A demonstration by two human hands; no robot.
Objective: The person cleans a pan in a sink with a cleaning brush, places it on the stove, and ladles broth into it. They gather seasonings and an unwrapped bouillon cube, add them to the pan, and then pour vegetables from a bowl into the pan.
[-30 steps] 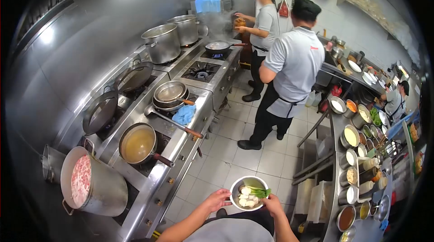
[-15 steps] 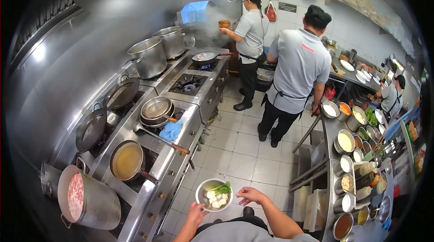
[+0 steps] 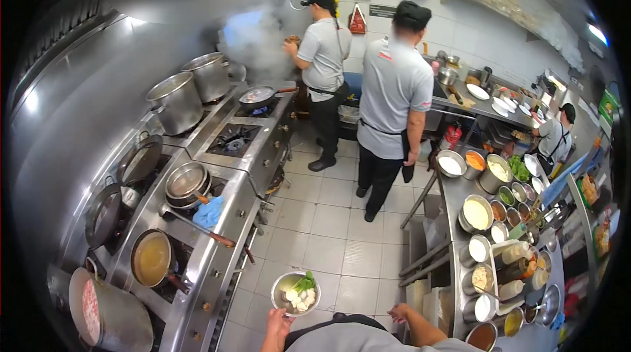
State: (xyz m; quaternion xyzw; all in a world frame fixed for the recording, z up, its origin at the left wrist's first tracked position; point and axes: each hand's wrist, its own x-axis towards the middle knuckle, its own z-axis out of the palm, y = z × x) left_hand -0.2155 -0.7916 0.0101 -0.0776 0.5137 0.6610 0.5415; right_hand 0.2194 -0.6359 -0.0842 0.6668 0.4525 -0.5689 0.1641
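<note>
My left hand [image 3: 279, 323] grips the near-left rim of a steel bowl [image 3: 281, 285], held low in front of my apron above the floor. Inside the bowl are a green leafy vegetable [image 3: 304, 282] and pale white pieces [image 3: 300, 300] whose kind I cannot make out. My right hand [image 3: 399, 314] is off to the right, apart from the bowl, with fingers loosely spread and nothing visible in them. The prep counter with its food containers is to the right of that hand.
On the left, the stove [image 3: 227, 204] carries a pan of yellowish liquid [image 3: 151, 258], a ladle [image 3: 197, 224] and a large pot [image 3: 121, 316]. Two co-workers stand ahead, one [image 3: 397, 99] in the aisle. Steam rises near the other [image 3: 325, 56]. Filled containers crowd the counter [image 3: 442, 211] at right.
My right hand has moved away from the bowl, to the right and closer to my body. The view has turned right. The co-worker in the aisle now stands more upright.
</note>
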